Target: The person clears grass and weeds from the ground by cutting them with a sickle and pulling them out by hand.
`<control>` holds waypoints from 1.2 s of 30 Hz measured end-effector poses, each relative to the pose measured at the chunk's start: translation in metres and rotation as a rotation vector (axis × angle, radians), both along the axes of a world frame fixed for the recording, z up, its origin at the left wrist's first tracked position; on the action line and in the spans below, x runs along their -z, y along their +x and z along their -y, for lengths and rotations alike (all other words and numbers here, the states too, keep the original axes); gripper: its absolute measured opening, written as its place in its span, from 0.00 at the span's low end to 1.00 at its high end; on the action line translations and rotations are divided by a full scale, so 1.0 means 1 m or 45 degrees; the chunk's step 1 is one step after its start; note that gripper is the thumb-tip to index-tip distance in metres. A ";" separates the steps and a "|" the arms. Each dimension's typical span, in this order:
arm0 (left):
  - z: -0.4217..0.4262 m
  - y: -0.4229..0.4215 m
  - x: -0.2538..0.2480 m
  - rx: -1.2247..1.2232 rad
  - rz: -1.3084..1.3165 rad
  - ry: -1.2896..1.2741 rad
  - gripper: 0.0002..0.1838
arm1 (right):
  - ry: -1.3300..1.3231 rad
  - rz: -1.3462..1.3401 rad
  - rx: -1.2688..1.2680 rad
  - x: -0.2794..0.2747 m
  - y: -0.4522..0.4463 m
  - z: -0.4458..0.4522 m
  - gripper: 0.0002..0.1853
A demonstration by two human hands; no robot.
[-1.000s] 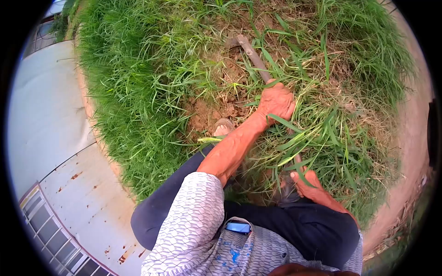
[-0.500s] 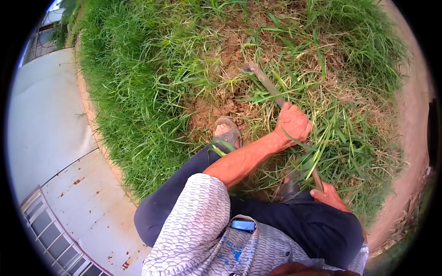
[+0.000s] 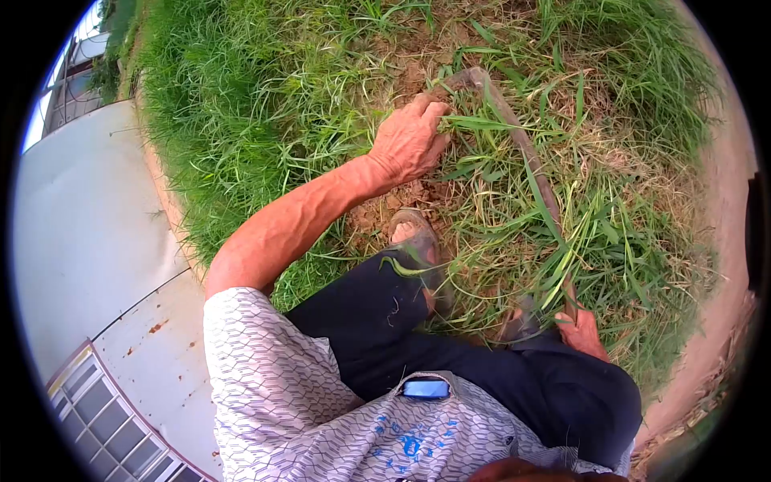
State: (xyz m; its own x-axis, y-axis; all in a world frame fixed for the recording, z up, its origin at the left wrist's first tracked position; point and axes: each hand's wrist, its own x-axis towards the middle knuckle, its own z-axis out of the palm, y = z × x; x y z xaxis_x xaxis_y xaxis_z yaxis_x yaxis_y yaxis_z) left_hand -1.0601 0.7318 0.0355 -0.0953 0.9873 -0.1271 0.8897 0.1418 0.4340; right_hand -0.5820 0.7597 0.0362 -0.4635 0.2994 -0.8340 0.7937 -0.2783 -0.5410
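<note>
My left hand (image 3: pixel 409 138) is off the wooden handle, beside the tool's head end, its fingers curled closed on green grass blades (image 3: pixel 478 123). My right hand (image 3: pixel 583 332) is wrapped round the lower end of the long wooden handle (image 3: pixel 528 153), near my knee. The handle slants up and left through cut grass to a bend, where the tool's head (image 3: pixel 458 81) points left over the soil. Its far end is partly hidden by grass and my left hand.
Tall grass (image 3: pixel 217 128) grows on the left, with pale panels (image 3: pixel 88 209) and a barred window (image 3: pixel 116 426) beyond. Loose grass (image 3: pixel 610 241) lies on the right, beside a dirt path (image 3: pixel 723 241). My sandalled foot (image 3: pixel 411 229) rests near bare soil (image 3: pixel 365 225).
My left hand has let go of the handle and moved up and left to the grass by the tool's head. The head end has shifted up and right; my right hand keeps its hold.
</note>
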 end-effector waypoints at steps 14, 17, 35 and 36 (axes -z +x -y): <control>0.064 -0.097 0.083 -0.844 -0.195 -0.613 0.22 | -0.008 0.079 0.177 0.023 -0.018 0.021 0.21; 0.075 -0.102 0.092 -0.834 -0.101 -0.392 0.15 | -0.055 0.113 0.164 0.018 -0.028 0.017 0.23; 0.040 -0.072 0.054 -0.666 -0.189 -0.274 0.34 | -0.231 -0.185 0.649 0.031 -0.033 0.049 0.26; 0.031 -0.072 0.059 -0.672 -0.255 -0.404 0.32 | -0.223 -0.156 0.647 0.030 -0.033 0.048 0.26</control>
